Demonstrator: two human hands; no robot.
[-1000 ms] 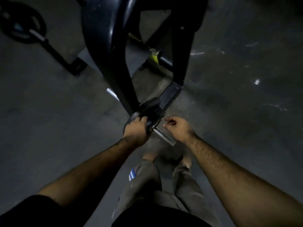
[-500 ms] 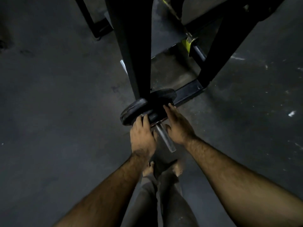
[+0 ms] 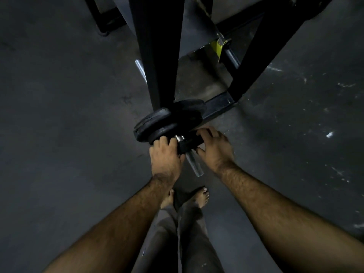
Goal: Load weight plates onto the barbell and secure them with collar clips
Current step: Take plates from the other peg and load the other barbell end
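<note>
The barbell's silver sleeve end (image 3: 194,163) points toward me at the centre of the head view. Two black weight plates (image 3: 157,123) sit stacked on it against the black rack upright. A smaller black piece (image 3: 189,143), a plate or a collar, is on the sleeve a little apart from them. My left hand (image 3: 165,154) grips its left edge. My right hand (image 3: 215,147) holds its right edge with the fingers curled over the top. The sleeve shows bare between this piece and the plates.
Black rack uprights (image 3: 157,46) and a base rail (image 3: 218,105) stand right behind the plates. A yellow-tagged bar (image 3: 220,48) lies further back. A silver peg (image 3: 140,69) juts out left of the upright. My bare feet (image 3: 199,198) stand on grey floor under the sleeve.
The view has swung down and closer to the sleeve. Both hands have come onto a small black piece that now sits on the sleeve, slightly out from the two plates.
</note>
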